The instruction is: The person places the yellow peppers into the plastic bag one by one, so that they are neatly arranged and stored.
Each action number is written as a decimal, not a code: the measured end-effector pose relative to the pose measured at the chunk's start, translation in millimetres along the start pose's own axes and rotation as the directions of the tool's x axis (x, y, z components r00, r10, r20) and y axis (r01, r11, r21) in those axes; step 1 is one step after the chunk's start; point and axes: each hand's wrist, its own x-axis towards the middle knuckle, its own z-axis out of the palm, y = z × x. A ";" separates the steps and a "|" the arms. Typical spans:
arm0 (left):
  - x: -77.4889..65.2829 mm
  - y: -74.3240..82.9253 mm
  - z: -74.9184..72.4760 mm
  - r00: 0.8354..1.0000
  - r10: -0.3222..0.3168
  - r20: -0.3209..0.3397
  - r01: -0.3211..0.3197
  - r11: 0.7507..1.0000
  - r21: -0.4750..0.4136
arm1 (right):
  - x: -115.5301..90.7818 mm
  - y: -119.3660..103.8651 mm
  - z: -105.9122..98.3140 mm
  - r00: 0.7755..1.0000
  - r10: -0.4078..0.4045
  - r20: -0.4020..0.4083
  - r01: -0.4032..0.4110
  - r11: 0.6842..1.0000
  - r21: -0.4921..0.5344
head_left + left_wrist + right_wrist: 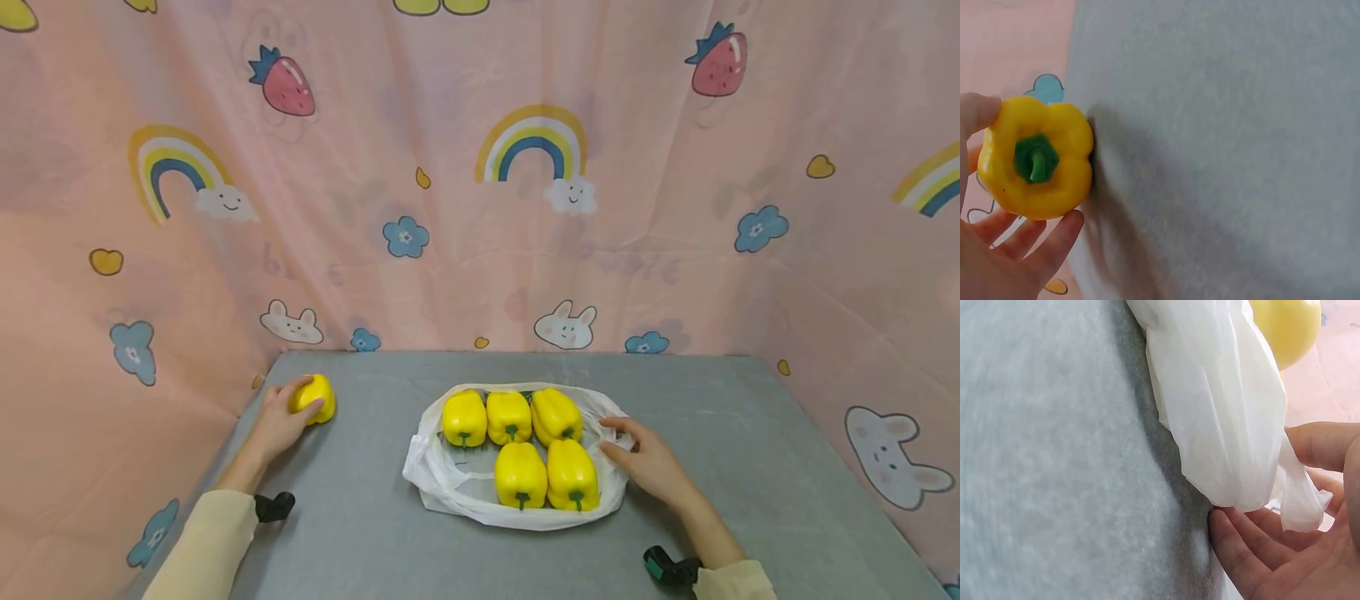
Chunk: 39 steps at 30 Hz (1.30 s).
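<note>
On the left side of the table, my left hand [279, 422] grips a yellow bell pepper [322, 398] between thumb and fingers. Its green stem faces the camera in the left wrist view, where the pepper [1072, 169] seems to rest on the table. A white plastic bag [442, 490] lies in the middle with its mouth spread wide, holding several yellow bell peppers [521, 473] in two rows. My right hand [656, 467] holds the bag's right edge. In the right wrist view, thumb and fingers lie around the crumpled plastic [1222, 412]; the exact contact is partly hidden.
A grey cloth covers the table [360, 533]. Behind it and along both sides hangs a pink printed curtain [465, 275]. Black straps with small devices [671, 568] sit on both wrists.
</note>
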 end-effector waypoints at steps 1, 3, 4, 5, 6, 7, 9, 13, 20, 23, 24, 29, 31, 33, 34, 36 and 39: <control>0.1 0.7 0.8 1.000 0.004 -0.008 -0.004 1.000 -0.001 | 0.1 0.1 0.1 1.000 -0.003 0.000 0.003 1.000 -0.003; -0.2 2.6 2.9 1.000 0.008 -0.027 -0.008 1.000 -0.011 | 0.4 0.3 0.1 1.000 -0.004 -0.001 0.004 1.000 -0.011; -0.2 3.3 4.0 0.999 0.007 -0.035 -0.008 1.000 -0.015 | 0.5 0.2 0.2 1.000 -0.002 -0.003 0.002 1.000 -0.012; -0.3 4.4 5.3 0.999 0.010 -0.043 -0.011 1.000 -0.019 | 0.6 0.3 0.1 1.000 -0.003 0.000 0.003 1.000 -0.015; -0.3 5.4 6.7 0.999 0.011 -0.047 -0.012 1.000 -0.022 | 0.5 0.2 0.1 1.000 0.000 0.000 0.000 1.000 -0.014; -0.2 6.3 8.2 0.999 0.014 -0.050 -0.015 1.000 -0.023 | 0.4 0.4 0.0 1.000 -0.001 0.002 0.001 1.000 -0.013; 0.1 9.0 11.2 0.998 0.026 -0.052 -0.027 0.999 -0.021 | 0.0 0.5 -0.4 1.000 0.004 0.004 -0.004 1.000 -0.005; 0.0 15.0 16.5 0.998 0.049 -0.051 -0.049 0.999 -0.012 | -0.5 0.2 -0.8 1.000 0.008 0.007 -0.008 1.000 0.002; -2.5 25.9 26.5 0.995 0.097 -0.038 -0.097 0.995 -0.009 | -0.4 0.0 -1.5 1.000 0.002 0.010 -0.002 1.000 -0.001; -4.2 31.6 31.2 0.993 0.110 -0.037 -0.110 0.994 -0.007 | -0.2 0.3 -1.2 1.000 -0.001 0.011 0.001 1.000 -0.001; -5.0 33.7 32.7 0.993 0.113 -0.037 -0.113 0.994 -0.008 | -0.2 0.5 -1.0 1.000 -0.002 0.011 0.002 1.000 -0.002; -9.0 45.4 38.4 0.994 0.103 -0.024 -0.104 0.994 -0.044 | 0.4 0.5 -0.6 1.000 -0.005 0.010 0.005 1.000 -0.008; -11.2 50.5 39.8 0.995 0.099 -0.018 -0.100 0.993 -0.063 | 0.3 0.3 -0.6 1.000 -0.005 0.008 0.005 1.000 -0.008; -13.7 55.6 40.8 0.995 0.103 -0.015 -0.103 0.992 -0.071 | 0.3 0.0 -0.7 1.000 -0.006 0.007 0.006 1.000 -0.009; -14.8 58.1 41.2 0.994 0.107 -0.016 -0.108 0.991 -0.074 | 0.3 -0.1 -0.8 1.000 -0.006 0.007 0.006 1.000 -0.009; -17.2 63.7 42.0 0.993 0.116 -0.018 -0.117 0.990 -0.077 | 0.3 -0.4 -1.0 1.000 -0.006 0.007 0.006 1.000 -0.007; -21.3 74.7 42.4 0.993 0.119 -0.020 -0.121 0.989 -0.085 | 0.3 -1.0 -1.2 1.000 -0.005 0.007 0.005 1.000 -0.006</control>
